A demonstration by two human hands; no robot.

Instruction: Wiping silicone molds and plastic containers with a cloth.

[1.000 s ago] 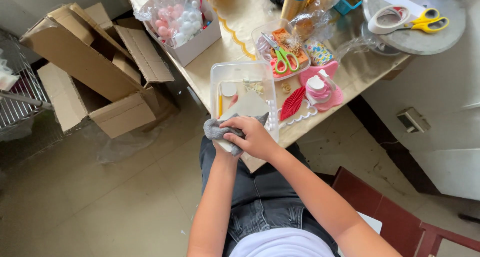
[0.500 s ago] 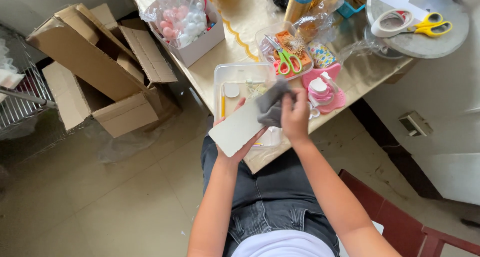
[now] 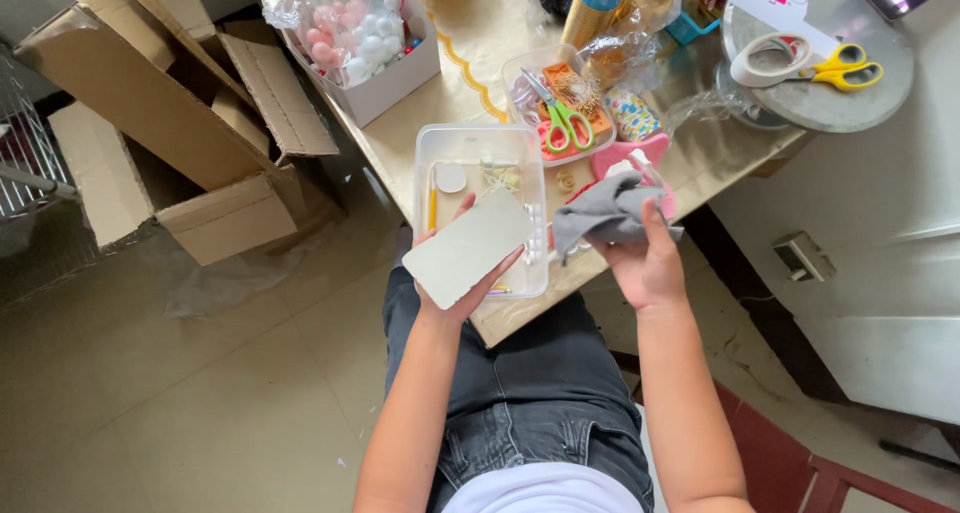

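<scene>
An open brown cardboard box [image 3: 180,133] sits on the tiled floor [image 3: 150,393]. On the cream surface [image 3: 470,43], a white box of pink and white balls [image 3: 355,43] stands near a tray holding green-handled scissors [image 3: 560,118]. Yellow-handled scissors [image 3: 845,71] and a tape roll [image 3: 772,58] lie on a round grey board [image 3: 850,108].

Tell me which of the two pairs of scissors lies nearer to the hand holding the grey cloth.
The green-handled scissors, lying in the clear tray of craft bits, are nearer the right hand and its grey cloth. The yellow-handled scissors lie farther off, on the round grey tray.
</scene>
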